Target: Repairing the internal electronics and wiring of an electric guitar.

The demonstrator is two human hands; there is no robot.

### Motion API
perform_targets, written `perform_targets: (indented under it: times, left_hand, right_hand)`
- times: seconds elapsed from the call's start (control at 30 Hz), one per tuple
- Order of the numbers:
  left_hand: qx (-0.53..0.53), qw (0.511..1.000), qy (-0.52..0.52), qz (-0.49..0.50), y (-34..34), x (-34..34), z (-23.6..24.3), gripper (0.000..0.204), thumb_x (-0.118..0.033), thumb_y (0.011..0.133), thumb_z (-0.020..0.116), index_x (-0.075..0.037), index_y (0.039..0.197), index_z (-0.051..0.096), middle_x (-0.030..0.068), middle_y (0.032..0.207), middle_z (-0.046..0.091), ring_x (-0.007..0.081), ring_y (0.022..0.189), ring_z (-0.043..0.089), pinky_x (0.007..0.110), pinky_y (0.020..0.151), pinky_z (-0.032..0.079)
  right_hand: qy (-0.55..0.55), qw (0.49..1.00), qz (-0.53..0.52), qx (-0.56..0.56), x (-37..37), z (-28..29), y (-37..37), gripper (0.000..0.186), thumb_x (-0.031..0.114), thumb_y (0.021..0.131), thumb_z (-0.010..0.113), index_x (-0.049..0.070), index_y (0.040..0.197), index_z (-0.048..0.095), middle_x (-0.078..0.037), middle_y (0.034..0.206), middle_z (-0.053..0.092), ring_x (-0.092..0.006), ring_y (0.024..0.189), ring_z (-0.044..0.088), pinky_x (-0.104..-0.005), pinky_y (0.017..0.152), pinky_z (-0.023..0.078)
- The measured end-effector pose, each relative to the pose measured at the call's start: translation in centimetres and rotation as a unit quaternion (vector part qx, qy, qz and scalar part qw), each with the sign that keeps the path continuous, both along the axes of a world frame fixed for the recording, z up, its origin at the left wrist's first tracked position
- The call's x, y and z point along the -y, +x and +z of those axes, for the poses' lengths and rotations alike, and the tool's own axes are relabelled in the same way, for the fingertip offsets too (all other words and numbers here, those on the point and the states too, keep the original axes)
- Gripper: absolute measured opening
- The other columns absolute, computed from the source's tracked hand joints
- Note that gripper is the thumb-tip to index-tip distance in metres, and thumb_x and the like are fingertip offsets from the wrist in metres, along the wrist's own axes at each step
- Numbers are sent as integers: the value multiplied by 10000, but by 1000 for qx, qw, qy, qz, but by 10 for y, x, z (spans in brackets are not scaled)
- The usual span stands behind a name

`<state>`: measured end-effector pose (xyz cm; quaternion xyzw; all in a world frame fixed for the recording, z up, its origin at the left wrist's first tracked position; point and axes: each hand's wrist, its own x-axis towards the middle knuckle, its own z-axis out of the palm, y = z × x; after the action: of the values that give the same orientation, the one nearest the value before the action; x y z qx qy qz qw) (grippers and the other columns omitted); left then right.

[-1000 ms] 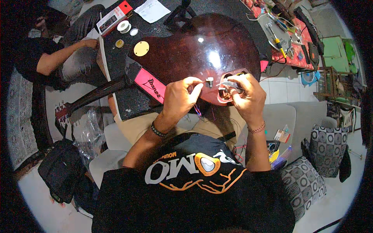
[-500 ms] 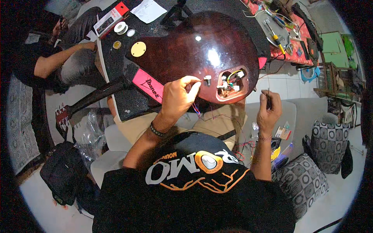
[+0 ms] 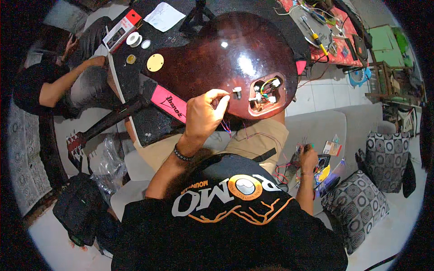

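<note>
A dark reddish-brown guitar body [image 3: 212, 54] lies back side up over a black-covered table. Its control cavity [image 3: 267, 95] stands uncovered, with wires and small electrical parts inside. Thumb and index finger pinched together, my left hand [image 3: 205, 113] hovers at the guitar's near edge; what it pinches is too small to make out. Just right of those fingertips sits a small metal-and-black component [image 3: 237, 92]. Thin coloured wires [image 3: 227, 128] hang below that hand. Over the sofa at the right, my right hand [image 3: 308, 159] has its fingers curled among small items, its grip partly hidden.
A round cream cover plate [image 3: 155, 63], a solder spool [image 3: 134, 39] and a box [image 3: 122, 31] lie at the left. Tools lie on a red-patterned table [image 3: 343, 54] at the far right. A person [image 3: 58, 86] sits at the left. A patterned cushion [image 3: 355, 205] rests at the right.
My right hand has dropped from beside the guitar toward the items on the sofa. My left hand keeps its pinch beside the small component. The whole view has shifted slightly.
</note>
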<state>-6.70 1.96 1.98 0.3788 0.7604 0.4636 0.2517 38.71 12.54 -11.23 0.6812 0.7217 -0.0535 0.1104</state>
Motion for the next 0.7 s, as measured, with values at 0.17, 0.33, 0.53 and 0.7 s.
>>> perform_targets:
  times: [0.17, 0.33, 0.53, 0.7]
  left_hand:
    - [-4, 1000, 1, 2, 0, 0, -2, 143, -162, 926, 767, -36, 994, 777, 86, 675, 694, 123, 566, 631, 305, 549, 481]
    - [7, 1000, -19, -2, -1, 0, 2, 154, -166, 933, 760, -32, 1009, 775, 89, 687, 699, 129, 573, 636, 313, 559, 488]
    - [-26, 1000, -9, -2, 1, 0, 4, 162, -161, 934, 752, -29, 1026, 773, 138, 812, 763, 198, 688, 739, 328, 640, 555]
    - [-22, 1000, 11, -3, 3, 0, 5, 160, -149, 934, 745, -28, 1034, 771, 170, 897, 775, 247, 791, 779, 343, 703, 589]
  right_hand:
    - [6, 999, 16, 37, -2, 4, -2, 374, 407, 938, 728, 75, 1108, 709, -209, 1003, 728, -416, 968, 717, -512, 796, 589]
    - [106, 988, 67, -89, -9, 28, -39, 373, 290, 928, 737, 45, 1196, 657, -208, 1126, 677, -407, 1040, 671, -486, 851, 550]
    - [90, 951, 120, -269, -2, 40, -114, 344, 217, 962, 697, 35, 1248, 636, -185, 1110, 666, -404, 1018, 648, -472, 880, 523]
    - [54, 892, 184, -409, 14, 32, -161, 455, 268, 941, 730, 31, 1310, 611, -231, 1199, 622, -432, 1112, 591, -491, 952, 489]
